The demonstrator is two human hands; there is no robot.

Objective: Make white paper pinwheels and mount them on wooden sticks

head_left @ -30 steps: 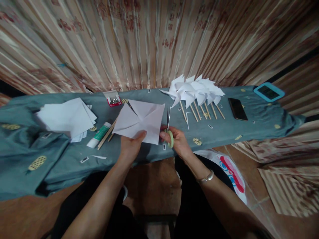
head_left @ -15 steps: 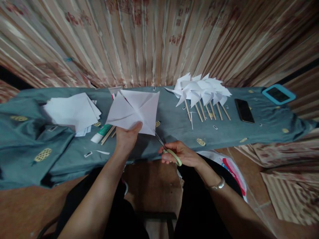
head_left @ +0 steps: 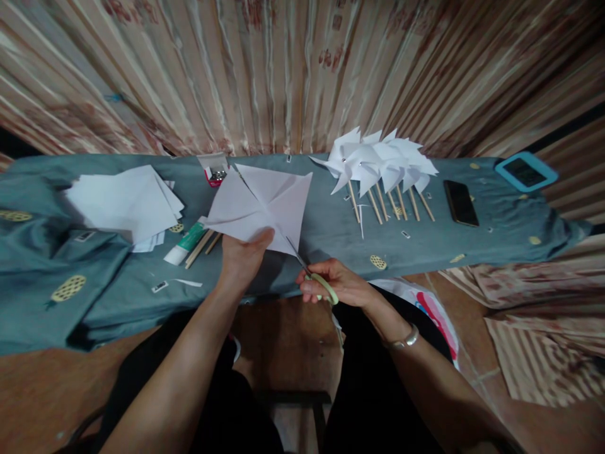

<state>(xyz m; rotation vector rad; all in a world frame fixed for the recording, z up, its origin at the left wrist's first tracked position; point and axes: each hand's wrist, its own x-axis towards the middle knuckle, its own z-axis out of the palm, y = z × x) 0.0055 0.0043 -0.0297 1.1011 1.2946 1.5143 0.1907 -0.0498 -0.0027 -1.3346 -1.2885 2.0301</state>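
Note:
A square sheet of white paper [head_left: 283,197], with slits running from its corners toward the middle, is held up over the cloth. My left hand [head_left: 246,255] pinches its near edge, thumb on top and fingers hidden underneath. My right hand [head_left: 335,282] grips scissors [head_left: 321,285] with pale green handles. Their blades lie at the paper's near right corner and point in toward its centre. Left of the paper are a green and white glue stick [head_left: 185,243] and several wooden sticks [head_left: 198,248].
White paper sheets [head_left: 125,205] are stacked on the left of the cloth-covered table [head_left: 326,221]. Behind the held paper sits a small red box [head_left: 216,173] of metal pins. Several paper pinwheels [head_left: 378,161], a phone [head_left: 460,203] and a blue-framed device [head_left: 526,171] lie rightward.
The scissor blades have moved further in from the paper's near right corner. The paper has shifted slightly right, uncovering the red box. The whole view has moved a little.

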